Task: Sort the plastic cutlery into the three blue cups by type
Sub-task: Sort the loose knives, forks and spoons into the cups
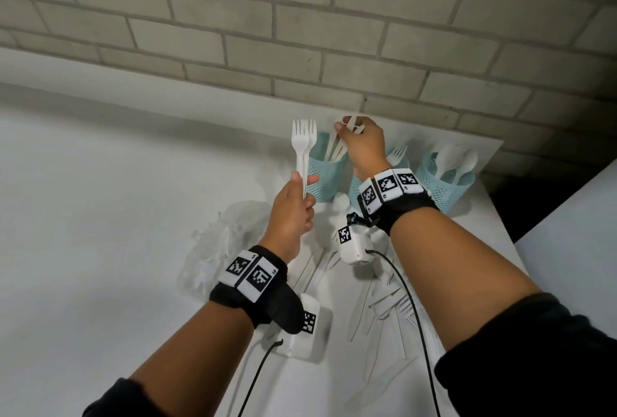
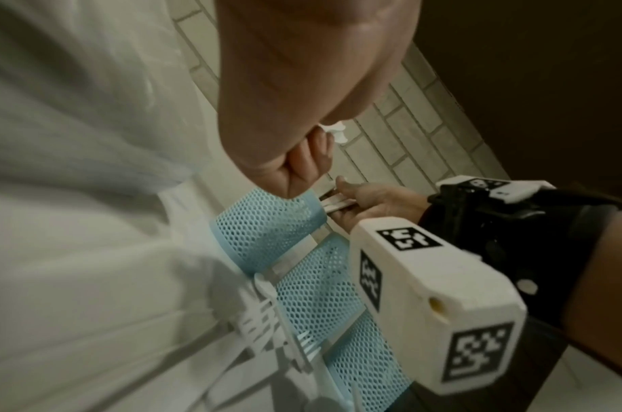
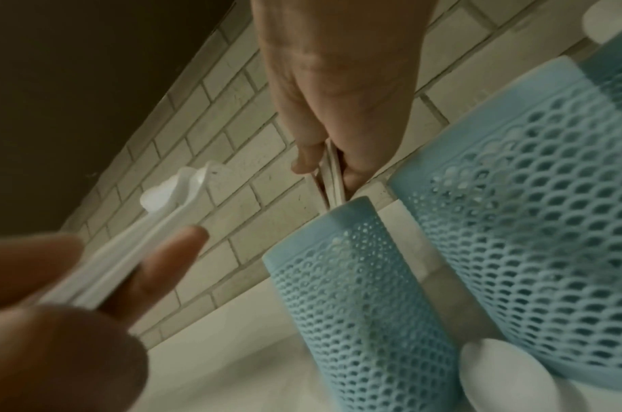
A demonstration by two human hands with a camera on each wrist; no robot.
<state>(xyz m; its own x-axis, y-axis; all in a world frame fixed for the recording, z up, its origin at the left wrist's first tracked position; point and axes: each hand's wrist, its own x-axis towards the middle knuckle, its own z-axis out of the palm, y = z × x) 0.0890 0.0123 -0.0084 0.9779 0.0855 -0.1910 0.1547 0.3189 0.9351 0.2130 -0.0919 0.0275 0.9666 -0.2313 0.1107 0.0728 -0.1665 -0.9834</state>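
Left hand (image 1: 291,213) grip clenched on two forks (image 1: 304,146) held upright at 9 o'clock of left cup (image 1: 325,174), right hand (image 1: 362,146) grip pinching knives (image 1: 351,124) over that cup, middle cup (image 1: 359,184) mostly hidden by wrist, spoons in right cup (image 1: 445,183), loose cutlery (image 1: 384,309) washed out on white tabletop (image 1: 100,216), types hard to read.

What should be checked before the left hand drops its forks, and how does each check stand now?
1. Left hand grips forks by the handles: ok.
2. Middle cup already holds forks: ok.
3. Path to the middle cup free: not ok, right hand is in the way.
4. Right hand's knives let go into left cup: not ok, fingers pinch them.
5. Room in the middle cup: cannot tell.
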